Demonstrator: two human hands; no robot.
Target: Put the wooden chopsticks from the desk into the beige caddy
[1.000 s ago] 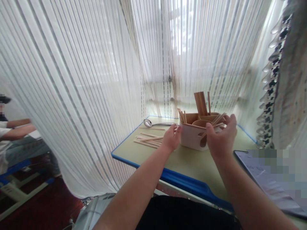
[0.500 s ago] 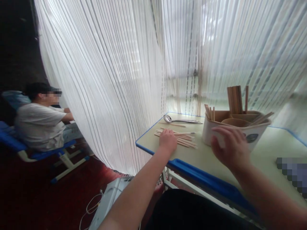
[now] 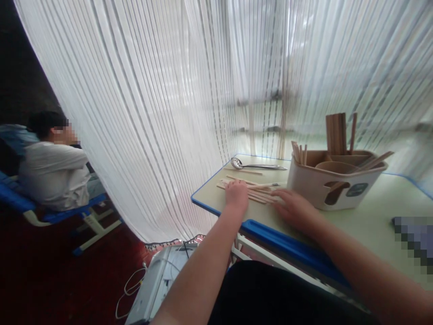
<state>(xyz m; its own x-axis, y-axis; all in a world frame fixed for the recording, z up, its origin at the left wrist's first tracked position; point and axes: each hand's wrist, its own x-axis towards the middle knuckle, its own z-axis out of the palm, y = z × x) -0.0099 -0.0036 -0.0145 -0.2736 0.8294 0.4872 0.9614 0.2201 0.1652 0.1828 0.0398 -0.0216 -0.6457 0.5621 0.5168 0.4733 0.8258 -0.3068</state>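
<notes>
Several loose wooden chopsticks [image 3: 257,190] lie in a pile on the pale green table [image 3: 365,216]. My left hand [image 3: 237,195] rests on the left end of the pile, fingers curled down over the sticks. My right hand [image 3: 293,206] lies on the right end of the pile, fingers stretched toward the sticks. A white and tan utensil holder [image 3: 333,185] stands just right of my right hand. It holds more chopsticks and flat wooden pieces standing upright.
A metal slotted spoon [image 3: 253,165] lies behind the chopsticks near the sheer white curtain [image 3: 152,113]. The table has a blue edge [image 3: 280,243]. Another person [image 3: 56,162] sits on a blue chair at the far left. A grey appliance [image 3: 158,289] and cable lie on the floor.
My right hand has come away from the holder and dropped left onto the chopstick pile. My left hand stays on the pile. The camera has turned further left.
</notes>
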